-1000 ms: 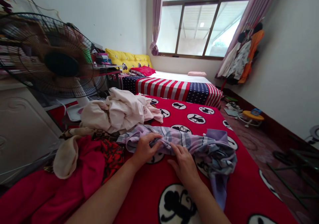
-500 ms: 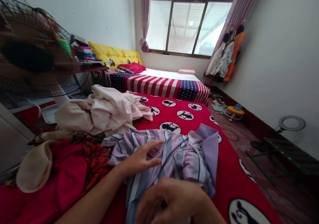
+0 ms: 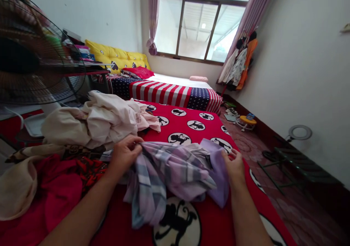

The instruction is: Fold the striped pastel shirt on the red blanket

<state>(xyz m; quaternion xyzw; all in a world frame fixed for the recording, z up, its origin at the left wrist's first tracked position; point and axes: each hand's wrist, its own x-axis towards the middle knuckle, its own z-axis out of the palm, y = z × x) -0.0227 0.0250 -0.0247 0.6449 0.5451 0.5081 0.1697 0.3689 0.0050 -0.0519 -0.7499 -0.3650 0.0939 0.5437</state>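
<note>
A striped shirt point(image 3: 175, 165) in lavender, grey and white lies bunched on the red bedding point(image 3: 218, 220), with a plain lavender section and a small dark label at its right end. My left hand point(image 3: 124, 156) pinches the shirt's far left edge between thumb and fingertips. At the other end, my right hand point(image 3: 234, 165) is closed on the plain lavender cloth, thumb and fingers at its edge. Between the hands the cloth hangs in loose folds, and its lower left part droops toward me.
Cream clothes point(image 3: 109, 118) are heaped to the left, with crimson cloth point(image 3: 60, 195) nearer me. A black-caged fan point(image 3: 41, 56) stands at far left. Beyond is another bed with a flag-patterned cover point(image 3: 164, 92). A dark green stool point(image 3: 298, 162) and ring light point(image 3: 300, 133) are on the right.
Both hands have moved apart and taken hold of opposite ends of the shirt. The shirt is gathered up away from me, uncovering a monkey print below it. The view has shifted right.
</note>
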